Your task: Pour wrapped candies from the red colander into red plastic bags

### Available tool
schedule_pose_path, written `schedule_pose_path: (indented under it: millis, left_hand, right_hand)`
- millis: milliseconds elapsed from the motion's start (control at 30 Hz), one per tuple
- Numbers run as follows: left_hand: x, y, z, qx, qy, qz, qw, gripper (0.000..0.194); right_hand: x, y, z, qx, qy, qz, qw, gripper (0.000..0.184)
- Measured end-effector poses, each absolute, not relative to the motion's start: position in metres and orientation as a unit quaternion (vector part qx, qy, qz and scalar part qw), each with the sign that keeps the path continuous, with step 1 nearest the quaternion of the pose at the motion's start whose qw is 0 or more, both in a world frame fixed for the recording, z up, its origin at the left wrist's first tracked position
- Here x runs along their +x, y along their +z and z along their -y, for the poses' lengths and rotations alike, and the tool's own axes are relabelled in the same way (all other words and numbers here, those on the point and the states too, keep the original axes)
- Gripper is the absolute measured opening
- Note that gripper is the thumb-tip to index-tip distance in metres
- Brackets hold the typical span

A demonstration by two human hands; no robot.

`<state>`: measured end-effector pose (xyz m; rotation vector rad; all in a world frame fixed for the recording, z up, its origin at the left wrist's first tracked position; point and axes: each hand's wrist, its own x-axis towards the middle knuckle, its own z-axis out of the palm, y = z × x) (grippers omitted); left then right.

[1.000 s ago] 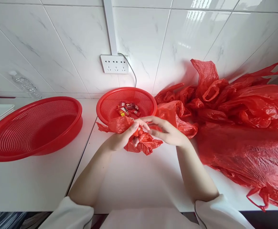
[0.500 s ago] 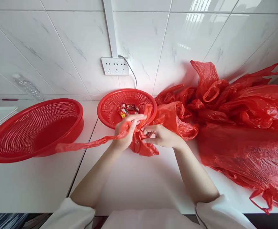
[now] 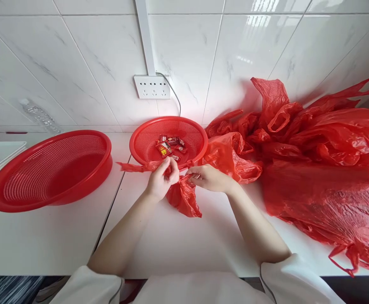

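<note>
A small red plastic bag [image 3: 184,198] hangs between both hands over the white counter. My left hand [image 3: 161,181] is closed round one twisted handle, which sticks out to the left. My right hand [image 3: 208,178] pinches the other handle close beside it. Just behind the hands stands a small red perforated basket [image 3: 146,137] holding several small red wrapped packets [image 3: 170,147].
A large red perforated basket [image 3: 50,169] sits at the left. A heap of red plastic bags [image 3: 317,156] covers the right side of the counter. A wall socket [image 3: 153,86] with a cable, a clear bottle [image 3: 39,116] and a white tray [image 3: 1,152] lie at the back and left.
The long handle that my left hand had stretched far to the left is now pulled in short. Both hands have drawn the handles tight, and the bag hangs lower beneath them.
</note>
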<state>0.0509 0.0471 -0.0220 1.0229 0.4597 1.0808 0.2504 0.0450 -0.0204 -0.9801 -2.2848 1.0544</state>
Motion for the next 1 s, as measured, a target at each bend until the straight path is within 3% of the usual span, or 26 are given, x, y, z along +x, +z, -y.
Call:
schedule_pose_path:
  millis: [167,433,533,633,733,833,1000]
  left_hand:
    - [0.031,-0.032,-0.041,0.375,0.489,-0.200,0.762,0.043]
    - [-0.003,-0.064,-0.026,0.395,0.474,-0.299,0.728,0.038]
    - [-0.008,-0.063,-0.025,0.422,0.482,-0.295,0.709,0.030]
    - [-0.013,-0.063,-0.027,0.400,0.519,-0.304,0.691,0.037]
    - [-0.022,-0.069,-0.030,0.368,0.539,-0.326,0.684,0.034]
    - [-0.035,-0.076,-0.035,0.333,0.567,-0.351,0.666,0.026]
    - [-0.051,-0.077,-0.043,0.305,0.614,-0.371,0.626,0.022]
  right_hand:
    - [0.268,-0.014,-0.030,-0.347,0.199,0.890,0.220,0.030]
    - [0.322,-0.035,-0.010,-0.431,0.221,0.869,0.104,0.031]
    - [0.307,-0.027,-0.004,-0.515,0.131,0.829,0.174,0.027]
    - [0.268,-0.027,-0.001,-0.509,0.101,0.816,0.255,0.038]
    - [0.226,-0.043,-0.001,-0.481,0.157,0.837,0.209,0.048]
    - [0.212,-0.054,0.000,-0.470,0.210,0.844,0.149,0.031]
    - [0.276,-0.014,0.030,-0.437,0.260,0.831,0.228,0.014]
